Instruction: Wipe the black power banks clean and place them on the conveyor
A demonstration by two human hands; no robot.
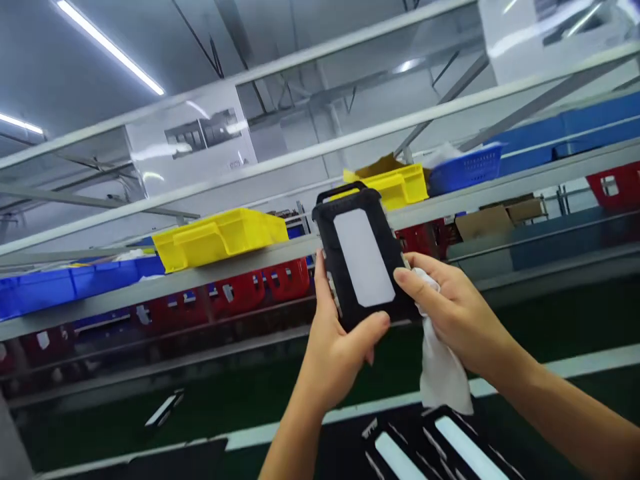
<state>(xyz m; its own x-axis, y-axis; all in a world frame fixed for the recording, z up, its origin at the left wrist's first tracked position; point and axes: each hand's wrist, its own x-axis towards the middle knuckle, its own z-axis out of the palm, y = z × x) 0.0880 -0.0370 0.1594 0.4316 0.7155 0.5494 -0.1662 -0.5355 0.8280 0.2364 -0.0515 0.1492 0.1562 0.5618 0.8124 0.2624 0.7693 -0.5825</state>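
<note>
A black box-shaped device with a pale rectangular panel on its face and a loop handle on top is held up in front of me, slightly tilted. My left hand grips its lower left side, thumb across the bottom edge. On the right side, my right hand presses thumb and fingers against the device and also pinches a white cloth, which hangs down below. Two similar devices with pale panels, one nearer the middle and one to its right, lie below my hands.
Another similar device lies on the dark green belt at left. Beyond runs a shelf with yellow bins, a blue basket and blue bins. Red baskets hang lower. Sheets of paper are fixed above.
</note>
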